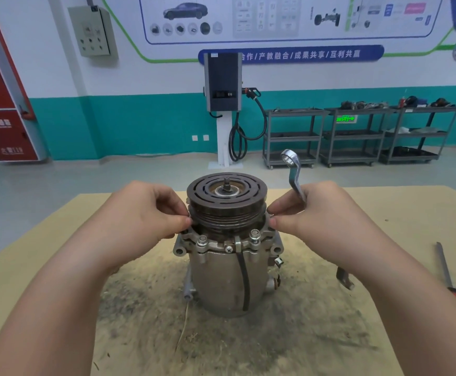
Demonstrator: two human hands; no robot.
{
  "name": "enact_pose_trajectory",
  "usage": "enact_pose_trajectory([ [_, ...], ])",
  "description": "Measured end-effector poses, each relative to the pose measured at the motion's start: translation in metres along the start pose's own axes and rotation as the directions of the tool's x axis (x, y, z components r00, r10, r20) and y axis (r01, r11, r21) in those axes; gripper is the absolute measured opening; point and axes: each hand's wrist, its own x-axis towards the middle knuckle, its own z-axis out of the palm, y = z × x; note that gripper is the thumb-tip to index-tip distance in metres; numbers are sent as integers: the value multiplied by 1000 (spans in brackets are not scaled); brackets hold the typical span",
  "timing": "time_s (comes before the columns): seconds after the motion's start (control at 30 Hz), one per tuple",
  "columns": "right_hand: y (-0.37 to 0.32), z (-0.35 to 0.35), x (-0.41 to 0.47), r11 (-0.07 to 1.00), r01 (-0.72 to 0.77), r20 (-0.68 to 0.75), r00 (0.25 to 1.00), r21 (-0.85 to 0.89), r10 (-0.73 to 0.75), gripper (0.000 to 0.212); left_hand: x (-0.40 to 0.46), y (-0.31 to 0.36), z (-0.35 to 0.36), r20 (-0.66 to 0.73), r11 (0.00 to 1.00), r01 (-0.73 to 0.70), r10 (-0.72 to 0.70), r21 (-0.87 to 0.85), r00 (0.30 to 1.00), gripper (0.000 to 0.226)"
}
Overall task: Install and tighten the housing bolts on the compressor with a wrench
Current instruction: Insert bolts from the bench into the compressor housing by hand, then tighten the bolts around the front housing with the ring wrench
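Observation:
A grey metal compressor (221,280) stands upright on the table, with a dark grooved pulley (226,196) on top. Two housing bolts (201,241) (254,235) stick up from the front of its flange. My left hand (142,213) has thumb and fingertips pinched together at the flange's left edge, under the pulley. My right hand (316,213) holds a silver ring wrench (292,172), whose ring end points up, while its thumb and forefinger pinch at the flange's right edge. What the fingertips hold is hidden.
The table (330,335) has a tan, dirt-stained cover. A red-handled tool (449,275) lies at the right edge, and a small dark metal part (345,278) sits by my right forearm. Behind are a charging station (222,104) and grey shelf carts (357,134).

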Motion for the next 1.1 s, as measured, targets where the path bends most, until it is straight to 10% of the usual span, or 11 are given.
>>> enact_pose_trajectory([
  [0.7,3,2,2,999,-34,48,998,-12,34,31,0,-1,-6,71,977,-50,36,209,997,10],
  [0.9,4,-4,2,996,-25,73,997,-87,31,4,1,2,-3,31,979,-23,17,203,999,14],
  [1.1,4,4,2,994,-50,32,998,-98,53,41,-2,0,-8,119,969,-55,27,240,993,17],
])
